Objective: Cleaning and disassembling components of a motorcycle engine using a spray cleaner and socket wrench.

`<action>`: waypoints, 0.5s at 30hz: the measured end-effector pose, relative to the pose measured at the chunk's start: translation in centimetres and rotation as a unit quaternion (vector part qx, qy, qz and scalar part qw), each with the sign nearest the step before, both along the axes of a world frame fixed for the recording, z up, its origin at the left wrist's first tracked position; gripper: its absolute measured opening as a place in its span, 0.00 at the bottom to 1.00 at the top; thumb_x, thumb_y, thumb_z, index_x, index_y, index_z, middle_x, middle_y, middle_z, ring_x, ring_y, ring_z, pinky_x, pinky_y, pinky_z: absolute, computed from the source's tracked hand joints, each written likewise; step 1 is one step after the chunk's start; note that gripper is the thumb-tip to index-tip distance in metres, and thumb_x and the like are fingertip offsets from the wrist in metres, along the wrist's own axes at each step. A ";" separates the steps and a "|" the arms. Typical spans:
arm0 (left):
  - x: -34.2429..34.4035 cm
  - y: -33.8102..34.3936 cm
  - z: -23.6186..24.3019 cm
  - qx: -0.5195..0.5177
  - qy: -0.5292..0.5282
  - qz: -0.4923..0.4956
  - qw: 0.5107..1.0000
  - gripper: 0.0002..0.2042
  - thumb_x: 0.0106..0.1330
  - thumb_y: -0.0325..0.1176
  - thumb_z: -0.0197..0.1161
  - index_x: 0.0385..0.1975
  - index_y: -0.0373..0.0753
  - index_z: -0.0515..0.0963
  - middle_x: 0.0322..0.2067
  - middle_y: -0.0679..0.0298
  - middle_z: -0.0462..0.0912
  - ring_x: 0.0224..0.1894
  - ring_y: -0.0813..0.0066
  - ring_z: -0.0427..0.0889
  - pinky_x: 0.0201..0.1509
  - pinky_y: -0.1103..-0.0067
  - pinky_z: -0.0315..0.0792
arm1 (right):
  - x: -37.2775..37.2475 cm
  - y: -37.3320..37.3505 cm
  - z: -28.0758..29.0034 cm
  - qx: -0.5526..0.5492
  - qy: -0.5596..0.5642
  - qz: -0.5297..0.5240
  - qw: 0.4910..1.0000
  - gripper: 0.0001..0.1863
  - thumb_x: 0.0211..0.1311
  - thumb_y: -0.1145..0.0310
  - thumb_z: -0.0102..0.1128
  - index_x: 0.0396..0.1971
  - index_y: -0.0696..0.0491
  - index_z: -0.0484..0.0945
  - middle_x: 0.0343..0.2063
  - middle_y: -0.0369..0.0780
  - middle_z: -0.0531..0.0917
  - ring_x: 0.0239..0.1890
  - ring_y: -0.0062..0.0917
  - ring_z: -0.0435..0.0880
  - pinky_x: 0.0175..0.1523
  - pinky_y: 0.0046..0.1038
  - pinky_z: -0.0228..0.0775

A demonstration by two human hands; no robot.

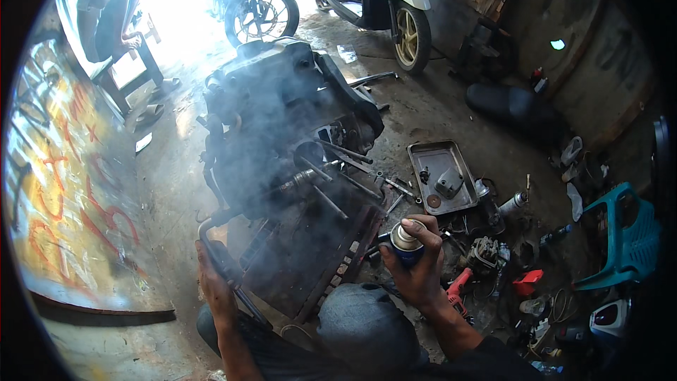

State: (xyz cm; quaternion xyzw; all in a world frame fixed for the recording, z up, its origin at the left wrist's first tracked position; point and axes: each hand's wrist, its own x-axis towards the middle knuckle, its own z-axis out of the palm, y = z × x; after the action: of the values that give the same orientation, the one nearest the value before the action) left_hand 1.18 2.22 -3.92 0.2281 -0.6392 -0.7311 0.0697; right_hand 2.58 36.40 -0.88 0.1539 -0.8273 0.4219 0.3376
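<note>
In my right hand [420, 268] is an upright spray can [407, 240] with a dark blue body, my index finger bent over its top. My left hand [217, 289] is closed at a bent metal bar [224, 257], its fingers partly hidden. Ahead lies a motorcycle engine [307, 152] on a tilted frame, with bare studs [330, 201] sticking out toward me. White mist or smoke [264, 127] drifts over it and blurs its left side. A dark flat board [310, 254] lies under the studs, close to my bent knee [367, 324].
A metal tray [462, 206] with parts is right of the engine. Tools, a red power drill [460, 289] and a teal plastic chair [620, 240] crowd the right. A black seat [518, 107] and two motorbikes stand farther off. Another person [106, 14] sits at upper left.
</note>
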 end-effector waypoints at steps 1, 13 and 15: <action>0.1 -0.2 0.2 0.037 -0.010 -0.039 0.999 0.32 0.80 0.57 0.37 0.55 0.30 0.73 0.37 0.65 0.73 0.38 0.77 0.73 0.40 0.79 0.72 | 0.0 -0.1 -0.1 -0.003 -0.003 -0.001 1.000 0.32 0.58 0.71 0.73 0.59 0.49 0.65 0.44 0.49 0.75 0.37 0.36 0.84 0.36 0.34 0.79; -0.3 2.9 0.5 -0.041 0.009 0.070 0.997 0.20 0.81 0.54 0.40 0.47 0.42 0.71 0.24 0.74 0.65 0.18 0.89 0.60 0.18 0.88 0.52 | 2.2 4.3 -6.2 -0.134 -0.124 -0.180 0.967 0.38 0.62 0.68 0.69 0.68 0.54 0.57 0.60 0.50 0.70 0.62 0.40 0.72 0.66 0.39 0.63; -0.2 1.3 0.2 -0.043 0.023 0.030 0.998 0.21 0.80 0.54 0.41 0.47 0.42 0.72 0.25 0.74 0.66 0.18 0.89 0.60 0.18 0.88 0.52 | 0.8 6.5 -7.8 -0.157 -0.144 -0.230 0.950 0.39 0.63 0.66 0.69 0.69 0.55 0.57 0.62 0.50 0.68 0.63 0.39 0.70 0.68 0.38 0.61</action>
State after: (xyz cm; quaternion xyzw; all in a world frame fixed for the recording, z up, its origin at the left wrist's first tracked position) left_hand 0.97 3.50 -3.75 0.2269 -0.6615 -0.7052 0.1163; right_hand 3.34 42.92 -8.64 -0.1576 -0.8035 0.4747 0.3229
